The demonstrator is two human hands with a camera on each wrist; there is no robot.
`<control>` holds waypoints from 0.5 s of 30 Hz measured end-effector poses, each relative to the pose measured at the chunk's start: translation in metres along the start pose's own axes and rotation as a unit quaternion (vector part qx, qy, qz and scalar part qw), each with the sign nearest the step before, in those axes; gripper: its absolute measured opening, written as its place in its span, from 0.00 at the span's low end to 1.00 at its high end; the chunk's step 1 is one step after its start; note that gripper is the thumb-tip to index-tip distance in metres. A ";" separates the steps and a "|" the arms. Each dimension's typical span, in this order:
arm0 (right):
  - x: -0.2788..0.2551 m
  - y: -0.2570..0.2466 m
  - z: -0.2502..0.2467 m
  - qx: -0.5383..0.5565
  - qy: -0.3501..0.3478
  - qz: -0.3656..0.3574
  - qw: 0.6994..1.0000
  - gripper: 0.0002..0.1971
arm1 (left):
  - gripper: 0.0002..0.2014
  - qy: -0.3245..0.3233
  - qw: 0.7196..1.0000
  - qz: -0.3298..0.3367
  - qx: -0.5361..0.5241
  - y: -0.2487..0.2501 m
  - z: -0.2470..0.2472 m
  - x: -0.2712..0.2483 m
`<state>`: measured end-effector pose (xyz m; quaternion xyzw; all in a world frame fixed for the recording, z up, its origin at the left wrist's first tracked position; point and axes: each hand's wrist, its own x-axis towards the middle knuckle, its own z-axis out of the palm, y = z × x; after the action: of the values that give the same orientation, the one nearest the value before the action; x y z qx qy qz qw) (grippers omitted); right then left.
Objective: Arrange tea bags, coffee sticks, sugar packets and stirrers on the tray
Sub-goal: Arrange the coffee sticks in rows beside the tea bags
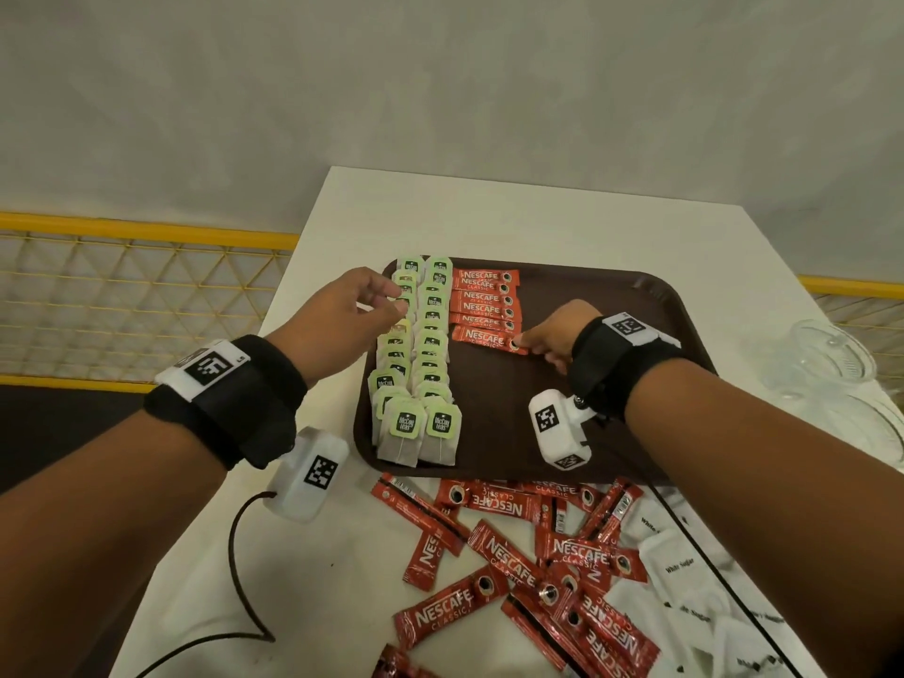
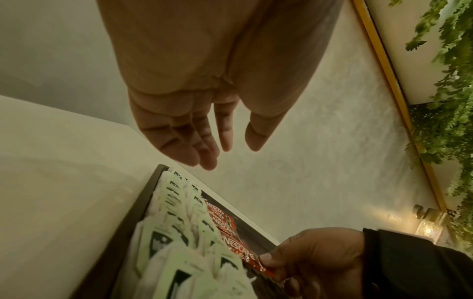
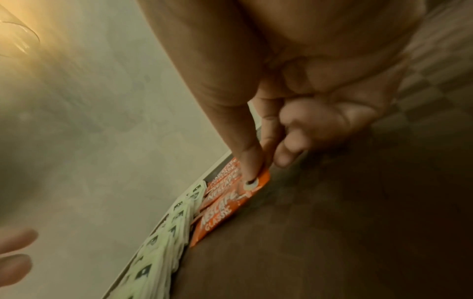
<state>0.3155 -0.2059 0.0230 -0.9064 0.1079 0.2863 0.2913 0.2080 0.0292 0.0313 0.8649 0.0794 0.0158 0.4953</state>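
Observation:
A brown tray (image 1: 587,305) lies on the white table (image 1: 440,212). Two columns of green-tagged tea bags (image 1: 420,364) fill its left side. Beside them runs a column of red coffee sticks (image 1: 484,296). My right hand (image 1: 526,341) pinches the right end of the nearest coffee stick (image 1: 482,337), which lies flat on the tray; thumb and forefinger (image 3: 252,161) clamp that end (image 3: 258,180). My left hand (image 1: 391,298) hovers over the left tea bag column, fingers (image 2: 204,149) relaxed and holding nothing.
A loose pile of coffee sticks (image 1: 528,555) lies on the table in front of the tray. White sugar packets (image 1: 680,565) lie at the front right. Clear glassware (image 1: 831,364) stands at the right edge. A black cable (image 1: 239,555) trails at the front left.

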 end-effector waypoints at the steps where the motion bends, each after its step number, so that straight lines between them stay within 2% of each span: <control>1: 0.002 -0.001 0.001 -0.021 -0.003 -0.005 1.000 0.11 | 0.10 -0.001 1.000 -0.003 0.001 0.000 -0.001 -0.001; 7: 0.011 -0.007 0.002 -0.112 0.007 -0.008 0.994 0.21 | 0.10 -0.017 1.000 -0.013 0.010 -0.003 -0.009 -0.008; 15: 0.020 -0.003 -0.001 -0.138 0.041 -0.037 0.989 0.23 | 0.07 -0.032 0.998 -0.002 0.045 -0.002 -0.007 -0.023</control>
<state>0.3334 -0.2045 0.0134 -0.9522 0.0457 0.2500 0.1695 0.1843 0.0333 0.0341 0.8864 0.0660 -0.0164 0.4579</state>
